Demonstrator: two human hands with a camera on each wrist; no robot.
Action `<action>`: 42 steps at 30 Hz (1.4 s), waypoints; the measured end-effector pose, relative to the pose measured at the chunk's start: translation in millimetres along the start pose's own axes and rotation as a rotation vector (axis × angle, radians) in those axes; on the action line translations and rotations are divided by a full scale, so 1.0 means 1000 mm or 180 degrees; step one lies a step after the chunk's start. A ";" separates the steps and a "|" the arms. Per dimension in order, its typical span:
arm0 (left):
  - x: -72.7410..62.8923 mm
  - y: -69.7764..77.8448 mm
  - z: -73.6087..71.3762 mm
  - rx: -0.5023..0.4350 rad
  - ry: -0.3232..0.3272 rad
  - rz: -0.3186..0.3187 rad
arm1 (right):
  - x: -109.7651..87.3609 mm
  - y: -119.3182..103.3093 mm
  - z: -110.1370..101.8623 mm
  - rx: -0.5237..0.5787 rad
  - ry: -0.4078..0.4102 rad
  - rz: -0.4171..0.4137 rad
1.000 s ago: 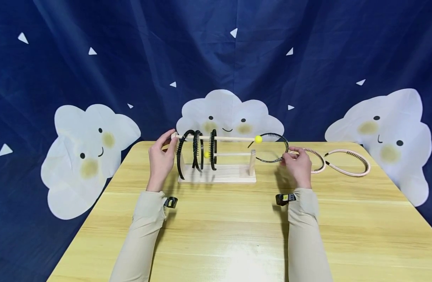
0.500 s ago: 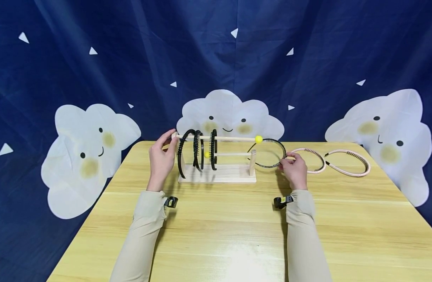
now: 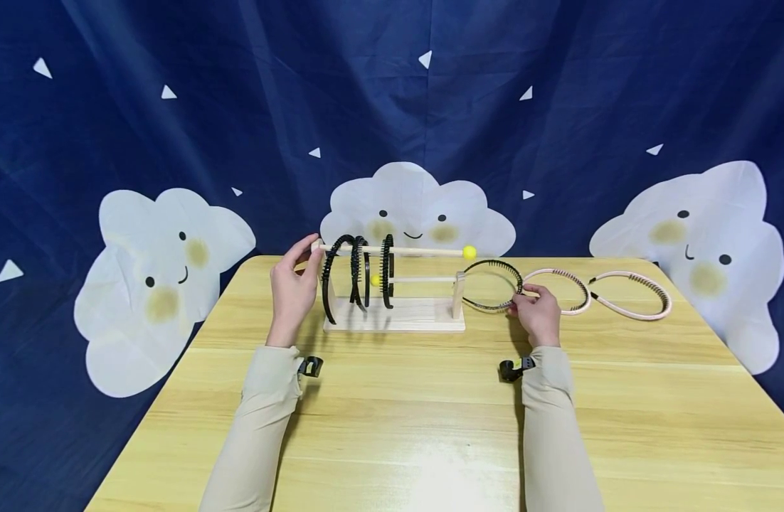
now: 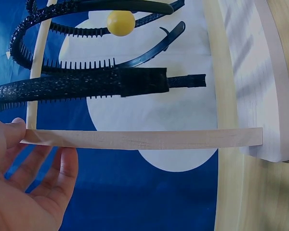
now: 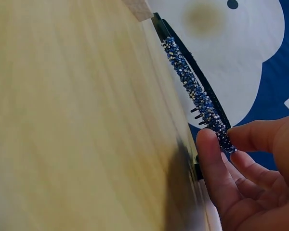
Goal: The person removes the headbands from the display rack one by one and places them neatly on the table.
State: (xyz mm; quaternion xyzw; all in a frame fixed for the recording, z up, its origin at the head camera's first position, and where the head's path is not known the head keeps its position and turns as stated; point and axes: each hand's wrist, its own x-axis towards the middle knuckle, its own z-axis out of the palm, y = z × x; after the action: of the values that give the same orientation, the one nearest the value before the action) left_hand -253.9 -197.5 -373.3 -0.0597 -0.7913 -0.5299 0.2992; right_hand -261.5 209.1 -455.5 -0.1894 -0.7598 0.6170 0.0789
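My left hand [image 3: 292, 295] grips the top of the left post of a wooden stand [image 3: 424, 313], thumb above and fingers underneath in the left wrist view. Several black toothed headbands [image 4: 82, 86] hang from the stand's upper rod [image 3: 430, 252], towards its left half. Between thumb and fingers, my right hand [image 3: 539, 318] pinches a dark headband [image 5: 197, 94] covered in blue and silver sparkles. That headband lies to the right of the stand, its ends close to the short right post [image 3: 459, 295]. Whether the ends touch the post, I cannot tell.
Two pink headbands [image 3: 662, 299] lie on the wooden table [image 3: 392, 398] to the right of my right hand. Yellow balls [image 3: 469, 252] cap the rods' ends. A blue curtain [image 3: 392, 92] with white clouds hangs behind the table.
My right hand has lowered the sparkly headband from beside the upper rod's yellow ball, first left, then slightly back right beside the short post. My left hand has stayed put.
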 end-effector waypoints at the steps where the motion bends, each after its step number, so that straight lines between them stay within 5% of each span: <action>1: 0.000 0.000 0.000 0.0004 0.0002 -0.0001 | 0.000 0.001 0.000 0.0043 -0.0005 0.0004; 14: 0.000 0.000 0.001 -0.0003 0.0010 0.0017 | 0.003 0.005 -0.004 0.0314 -0.0141 0.0224; 42: 0.000 0.000 0.000 -0.0029 0.0005 -0.0013 | -0.004 -0.011 -0.017 0.0019 0.0021 0.0079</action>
State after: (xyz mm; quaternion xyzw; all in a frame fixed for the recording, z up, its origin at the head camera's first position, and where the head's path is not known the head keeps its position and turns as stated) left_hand -253.8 -197.8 -373.6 -0.0591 -0.7888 -0.5341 0.2985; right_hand -254.1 220.7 -440.5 -0.2007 -0.7553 0.6195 0.0742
